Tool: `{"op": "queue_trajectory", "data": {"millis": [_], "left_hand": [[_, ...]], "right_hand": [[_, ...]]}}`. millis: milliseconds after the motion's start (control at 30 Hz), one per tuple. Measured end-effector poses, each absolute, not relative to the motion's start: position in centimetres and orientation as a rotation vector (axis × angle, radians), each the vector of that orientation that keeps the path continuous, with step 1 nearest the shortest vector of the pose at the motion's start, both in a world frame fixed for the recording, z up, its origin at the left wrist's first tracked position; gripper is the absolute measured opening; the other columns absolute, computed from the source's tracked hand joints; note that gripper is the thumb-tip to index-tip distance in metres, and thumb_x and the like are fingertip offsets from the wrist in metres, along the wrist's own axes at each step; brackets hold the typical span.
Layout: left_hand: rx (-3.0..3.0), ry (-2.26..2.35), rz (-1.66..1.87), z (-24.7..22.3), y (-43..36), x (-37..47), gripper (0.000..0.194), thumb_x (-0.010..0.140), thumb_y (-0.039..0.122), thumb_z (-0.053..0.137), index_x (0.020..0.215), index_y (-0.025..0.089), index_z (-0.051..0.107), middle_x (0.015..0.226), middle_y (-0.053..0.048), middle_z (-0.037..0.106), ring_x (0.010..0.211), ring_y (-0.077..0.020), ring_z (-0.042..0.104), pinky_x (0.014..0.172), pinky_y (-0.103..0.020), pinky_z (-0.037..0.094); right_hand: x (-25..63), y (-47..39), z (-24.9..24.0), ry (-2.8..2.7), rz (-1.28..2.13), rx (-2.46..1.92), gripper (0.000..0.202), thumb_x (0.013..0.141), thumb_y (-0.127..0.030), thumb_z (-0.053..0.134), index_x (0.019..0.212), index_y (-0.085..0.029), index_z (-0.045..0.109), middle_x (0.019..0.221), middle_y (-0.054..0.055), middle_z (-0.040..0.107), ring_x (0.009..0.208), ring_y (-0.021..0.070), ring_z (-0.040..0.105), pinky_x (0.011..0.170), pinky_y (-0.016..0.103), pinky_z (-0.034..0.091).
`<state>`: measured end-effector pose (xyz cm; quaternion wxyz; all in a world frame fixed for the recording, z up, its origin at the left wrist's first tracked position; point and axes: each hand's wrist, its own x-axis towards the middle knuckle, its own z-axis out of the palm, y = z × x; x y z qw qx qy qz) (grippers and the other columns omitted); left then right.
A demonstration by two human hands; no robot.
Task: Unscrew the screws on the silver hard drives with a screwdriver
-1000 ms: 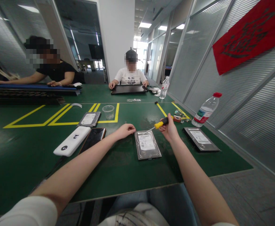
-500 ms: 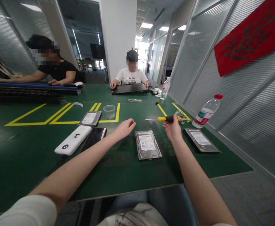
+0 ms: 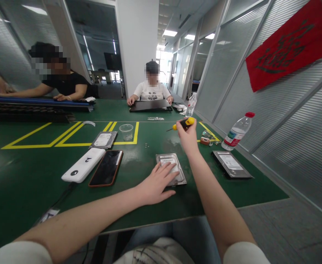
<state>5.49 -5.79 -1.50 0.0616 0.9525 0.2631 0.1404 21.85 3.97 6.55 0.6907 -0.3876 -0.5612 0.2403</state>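
In front of me a hard drive [image 3: 180, 175] lies label up on the green table. My left hand [image 3: 158, 180] rests over its left and front part, fingers spread. Above and behind the drive, my right hand [image 3: 187, 136] grips a yellow and black screwdriver [image 3: 187, 124], its shaft pointing left and slightly down, clear of the drive. A few tiny pieces, perhaps screws [image 3: 147, 145], lie to the left behind the drive; they are too small to make out surely.
A second hard drive [image 3: 231, 164] and a water bottle [image 3: 238, 132] stand right. Left are a phone [image 3: 106, 168], a white power bank [image 3: 83, 165], another hard drive [image 3: 103, 140] and a plastic cup [image 3: 126, 132]. Tape roll [image 3: 205, 140] lies behind. Two people sit across the table.
My left hand has moved down and right onto the hard drive, and its fingers have spread. My right hand has moved up and left with the screwdriver, whose shaft now tilts.
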Motion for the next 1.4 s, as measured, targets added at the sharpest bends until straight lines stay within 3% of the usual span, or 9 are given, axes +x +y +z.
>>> {"op": "queue_trajectory", "data": {"millis": [67, 133, 300, 433, 700, 1400], "left_hand": [[2.876, 0.783, 0.434, -1.8, -5.3, 5.4, 0.066, 0.087, 0.037, 0.064, 0.144, 0.018, 0.037, 0.157, -0.016, 0.026, 0.146, -0.0320, 0.018, 0.117, -0.055, 0.012], [2.866, 0.755, 0.427, -2.0, -4.9, 5.3, 0.067, 0.086, 0.036, 0.064, 0.145, 0.018, 0.036, 0.157, -0.015, 0.026, 0.146, -0.0317, 0.018, 0.117, -0.056, 0.011], [2.805, 0.770, 0.420, -2.6, -4.3, 5.4, 0.065, 0.086, 0.031, 0.063, 0.145, 0.018, 0.037, 0.156, -0.014, 0.028, 0.145, -0.0312, 0.022, 0.117, -0.054, 0.014], [2.799, 0.758, 0.414, -2.6, -4.1, 5.4, 0.061, 0.087, 0.031, 0.062, 0.143, 0.019, 0.040, 0.152, -0.013, 0.037, 0.143, -0.0314, 0.027, 0.117, -0.054, 0.014], [2.809, 0.761, 0.403, -2.4, -4.1, 5.6, 0.062, 0.086, 0.031, 0.063, 0.142, 0.018, 0.041, 0.150, -0.014, 0.039, 0.141, -0.0325, 0.030, 0.116, -0.054, 0.016], [2.805, 0.756, 0.400, -2.1, -4.1, 5.7, 0.061, 0.086, 0.031, 0.063, 0.142, 0.019, 0.040, 0.150, -0.014, 0.039, 0.141, -0.0329, 0.029, 0.116, -0.054, 0.017]], "right_hand": [[20.8, 4.0, 6.1, -1.283, 0.461, -0.846, 0.034, 0.078, -0.037, 0.063, 0.102, -0.024, 0.042, 0.092, 0.003, 0.064, 0.082, 0.0153, 0.064, 0.075, 0.030, 0.053], [20.0, 3.8, 5.1, -1.307, 0.399, -0.873, 0.033, 0.080, -0.039, 0.061, 0.103, -0.023, 0.043, 0.093, 0.004, 0.063, 0.084, 0.0167, 0.064, 0.080, 0.033, 0.052], [19.9, 3.8, 2.9, -1.355, 0.318, -1.077, 0.036, 0.081, -0.049, 0.058, 0.101, -0.022, 0.045, 0.081, 0.002, 0.061, 0.078, 0.0192, 0.062, 0.071, 0.033, 0.049], [19.9, 4.0, 2.7, -1.321, 0.337, -1.032, 0.035, 0.083, -0.050, 0.054, 0.101, -0.022, 0.044, 0.082, 0.003, 0.063, 0.077, 0.0183, 0.062, 0.071, 0.033, 0.049], [19.2, 3.5, 2.6, -1.459, 0.360, -1.080, 0.035, 0.083, -0.052, 0.054, 0.097, -0.022, 0.043, 0.076, 0.001, 0.061, 0.069, 0.0183, 0.059, 0.065, 0.032, 0.047], [18.9, 3.2, 2.4, -1.486, 0.416, -1.080, 0.034, 0.084, -0.051, 0.054, 0.100, -0.022, 0.044, 0.079, 0.002, 0.061, 0.073, 0.0196, 0.061, 0.068, 0.032, 0.046]]}}
